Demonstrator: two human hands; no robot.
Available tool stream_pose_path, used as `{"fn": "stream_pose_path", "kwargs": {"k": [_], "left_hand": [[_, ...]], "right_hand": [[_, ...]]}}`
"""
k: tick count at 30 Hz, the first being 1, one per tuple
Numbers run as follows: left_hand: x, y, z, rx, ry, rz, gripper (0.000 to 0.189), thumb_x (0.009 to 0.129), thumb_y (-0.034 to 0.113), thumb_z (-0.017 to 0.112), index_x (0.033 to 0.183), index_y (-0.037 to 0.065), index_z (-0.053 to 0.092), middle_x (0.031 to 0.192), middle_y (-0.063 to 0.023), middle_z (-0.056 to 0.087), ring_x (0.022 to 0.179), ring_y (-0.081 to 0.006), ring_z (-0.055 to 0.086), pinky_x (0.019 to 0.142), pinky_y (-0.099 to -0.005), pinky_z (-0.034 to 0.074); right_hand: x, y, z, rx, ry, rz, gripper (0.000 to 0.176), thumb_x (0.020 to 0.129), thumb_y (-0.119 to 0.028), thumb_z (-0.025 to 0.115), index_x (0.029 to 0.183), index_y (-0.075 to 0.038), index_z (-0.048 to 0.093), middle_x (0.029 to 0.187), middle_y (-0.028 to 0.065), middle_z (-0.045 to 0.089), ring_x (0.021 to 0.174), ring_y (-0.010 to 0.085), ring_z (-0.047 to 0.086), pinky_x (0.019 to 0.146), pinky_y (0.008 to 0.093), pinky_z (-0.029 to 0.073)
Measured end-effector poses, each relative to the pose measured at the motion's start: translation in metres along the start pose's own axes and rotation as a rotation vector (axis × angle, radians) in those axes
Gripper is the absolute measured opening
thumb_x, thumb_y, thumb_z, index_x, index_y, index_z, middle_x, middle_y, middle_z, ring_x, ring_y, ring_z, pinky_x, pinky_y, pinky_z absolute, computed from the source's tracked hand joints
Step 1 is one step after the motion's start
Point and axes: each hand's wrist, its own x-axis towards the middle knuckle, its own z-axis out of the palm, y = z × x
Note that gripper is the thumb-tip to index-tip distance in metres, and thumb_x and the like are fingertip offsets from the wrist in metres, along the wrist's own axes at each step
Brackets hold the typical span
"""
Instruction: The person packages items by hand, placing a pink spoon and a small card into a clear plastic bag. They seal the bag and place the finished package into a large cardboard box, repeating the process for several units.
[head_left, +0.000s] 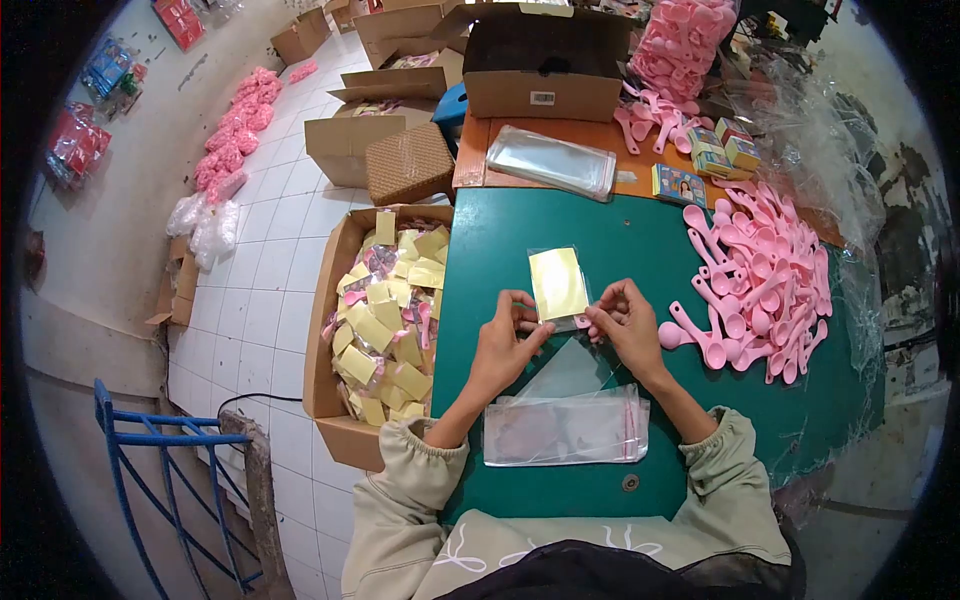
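Observation:
Over the green table, my left hand (505, 340) pinches the lower left edge of a small clear plastic bag (570, 322) with a pale yellow card (559, 284) in it. My right hand (628, 328) grips the same bag at its lower right corner. A bit of pink shows by the right fingertips; what it is, I cannot make out. Just below the hands lies a loose clear bag (562, 372), slanted across a stack of flat clear bags (560, 432). To the right is a heap of pink measuring spoons (755, 280).
An open carton (322, 375) of packed bags with yellow cards stands left of the green table (485, 260). More clear bags (550, 162), a card stack (679, 185) and a dark open box (540, 95) sit at the back. A blue metal frame (165, 438) stands lower left.

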Motion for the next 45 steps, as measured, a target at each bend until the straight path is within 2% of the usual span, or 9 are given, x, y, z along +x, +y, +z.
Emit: {"fn": "stream_pose_path", "kwargs": {"k": [10, 16, 18, 20, 23, 29, 40, 41, 45], "left_hand": [[-0.001, -0.001, -0.002, 0.105, -0.015, 0.075, 0.03, 0.083, 0.01, 0.062, 0.11, 0.002, 0.053, 0.101, -0.0077, 0.061, 0.076, -0.0118, 0.058, 0.056, -0.024, 0.048], [-0.007, 0.008, -0.046, 0.187, 0.079, 0.127, 0.043, 0.083, 0.014, 0.062, 0.123, 0.006, 0.05, 0.112, -0.0071, 0.059, 0.081, -0.0147, 0.059, 0.065, -0.0256, 0.048], [-0.007, 0.003, -0.092, 0.114, 0.113, -0.07, 0.045, 0.083, 0.016, 0.063, 0.124, 0.006, 0.049, 0.113, -0.0084, 0.057, 0.085, -0.0137, 0.058, 0.066, -0.0242, 0.048], [-0.003, -0.007, -0.122, 0.274, 0.308, 0.155, 0.043, 0.083, 0.017, 0.063, 0.122, 0.004, 0.05, 0.114, -0.0138, 0.055, 0.087, -0.0204, 0.059, 0.07, -0.0308, 0.05], [0.001, -0.01, -0.13, 1.292, 0.683, 0.281, 0.041, 0.081, 0.014, 0.063, 0.118, 0.002, 0.051, 0.114, -0.0198, 0.054, 0.089, -0.0309, 0.059, 0.079, -0.039, 0.048], [-0.017, 0.019, 0.017, 0.855, -0.034, 0.333, 0.038, 0.076, 0.021, 0.069, 0.105, 0.003, 0.052, 0.094, -0.0166, 0.052, 0.082, -0.0358, 0.057, 0.069, -0.0425, 0.048], [-0.011, 0.004, 0.02, 0.396, -0.178, 0.361, 0.022, 0.076, 0.011, 0.066, 0.095, 0.005, 0.057, 0.077, -0.0104, 0.062, 0.075, -0.0276, 0.06, 0.064, -0.036, 0.047], [-0.011, 0.006, 0.022, 0.368, -0.16, 0.336, 0.021, 0.076, 0.011, 0.066, 0.095, 0.005, 0.057, 0.076, -0.0101, 0.063, 0.072, -0.0276, 0.061, 0.062, -0.0358, 0.048], [-0.01, -0.002, 0.023, 0.267, -0.151, 0.287, 0.017, 0.079, 0.012, 0.064, 0.092, 0.005, 0.056, 0.073, -0.01, 0.065, 0.063, -0.0281, 0.062, 0.057, -0.0347, 0.049]], "right_hand": [[0.0, 0.0, 0.001, -0.163, -0.072, -0.036, 0.029, 0.083, -0.004, 0.059, 0.112, -0.002, 0.056, 0.073, 0.0073, 0.059, 0.061, 0.0107, 0.059, 0.053, 0.0234, 0.048], [0.002, -0.038, -0.047, -1.112, 0.094, -0.644, 0.027, 0.08, -0.009, 0.06, 0.107, -0.006, 0.057, 0.09, 0.0138, 0.057, 0.08, 0.0294, 0.057, 0.068, 0.0371, 0.048], [-0.002, -0.052, -0.086, -1.22, 0.006, -0.493, 0.027, 0.08, -0.011, 0.06, 0.106, -0.006, 0.055, 0.094, 0.0148, 0.055, 0.085, 0.0327, 0.055, 0.073, 0.0408, 0.046], [-0.005, -0.049, -0.113, -1.303, -0.086, -0.376, 0.028, 0.079, -0.009, 0.059, 0.106, -0.005, 0.054, 0.093, 0.0159, 0.056, 0.085, 0.0336, 0.056, 0.073, 0.0415, 0.045], [-0.003, -0.044, -0.114, -1.303, -0.163, -0.212, 0.028, 0.076, -0.005, 0.058, 0.103, -0.004, 0.052, 0.092, 0.0178, 0.056, 0.086, 0.0353, 0.055, 0.073, 0.043, 0.045], [0.017, -0.033, -0.123, -1.227, -0.222, -0.28, 0.025, 0.074, 0.0, 0.056, 0.098, -0.002, 0.051, 0.089, 0.0203, 0.054, 0.084, 0.0377, 0.054, 0.072, 0.0445, 0.043], [0.001, -0.089, -0.087, -0.865, 0.227, -0.519, 0.011, 0.086, -0.007, 0.055, 0.091, 0.002, 0.052, 0.075, 0.0098, 0.055, 0.069, 0.0168, 0.056, 0.06, 0.0308, 0.045], [-0.002, -0.092, -0.078, -0.822, 0.24, -0.492, 0.015, 0.085, -0.007, 0.057, 0.096, 0.0, 0.052, 0.074, 0.0136, 0.06, 0.068, 0.0251, 0.062, 0.061, 0.0311, 0.047], [-0.012, -0.083, -0.041, -0.589, 0.115, -0.468, 0.015, 0.085, -0.006, 0.058, 0.097, 0.0, 0.051, 0.072, 0.0115, 0.058, 0.064, 0.0144, 0.061, 0.056, 0.0268, 0.047]]}}
